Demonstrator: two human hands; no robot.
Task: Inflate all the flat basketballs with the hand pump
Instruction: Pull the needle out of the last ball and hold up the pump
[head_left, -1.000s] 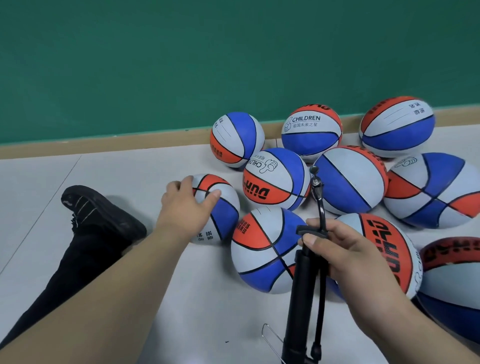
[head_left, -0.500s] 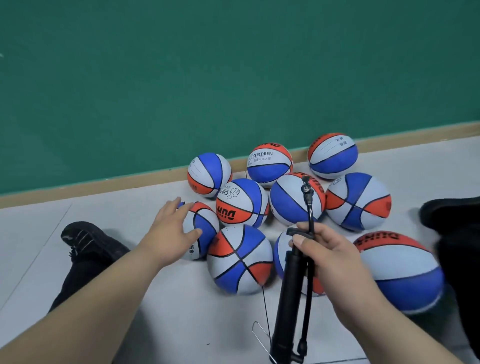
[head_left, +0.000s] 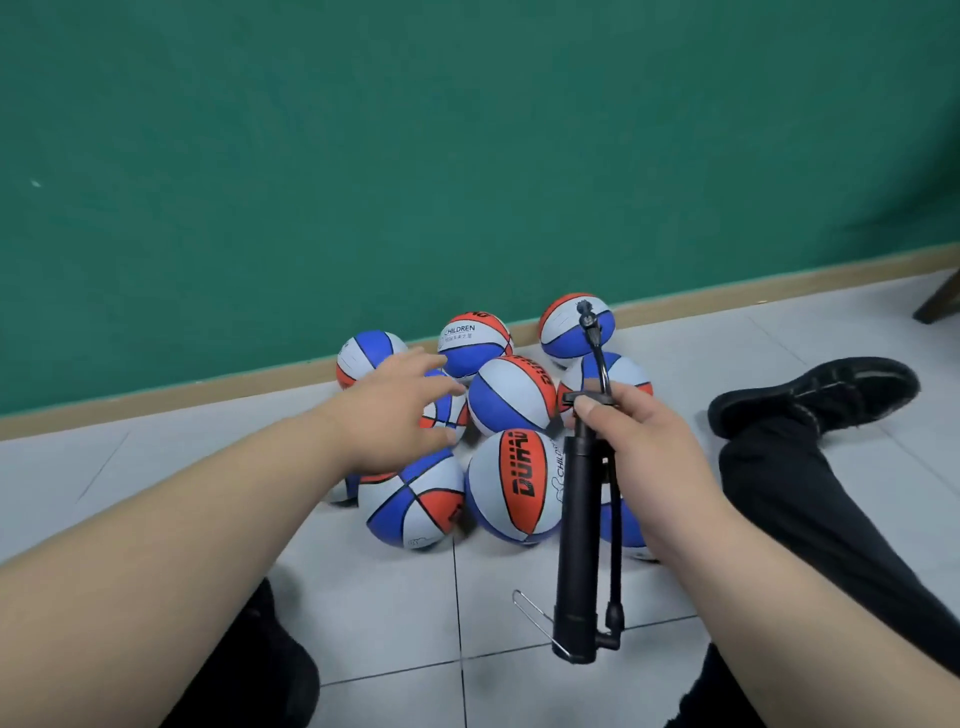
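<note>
Several red, white and blue basketballs lie clustered on the tiled floor by the green wall; nearest are one marked DUHAO (head_left: 514, 486) and one to its left (head_left: 415, 506). My right hand (head_left: 641, 441) grips the handle of the black hand pump (head_left: 576, 545), which stands upright, its hose (head_left: 595, 348) curving up with the needle at top. My left hand (head_left: 395, 415) hovers with fingers spread over a ball in the middle of the pile (head_left: 447, 413), partly hiding it.
My right leg and black shoe (head_left: 815, 397) stretch out to the right of the balls. A dark-clothed left leg (head_left: 249, 670) shows at the bottom. A tan baseboard (head_left: 156, 402) runs along the wall. A dark furniture leg (head_left: 940, 301) stands far right.
The view has pulled back and tilted up, so the balls look smaller. My left hand lifted off the small left ball and moved right over the pile. The pump stays in my right hand.
</note>
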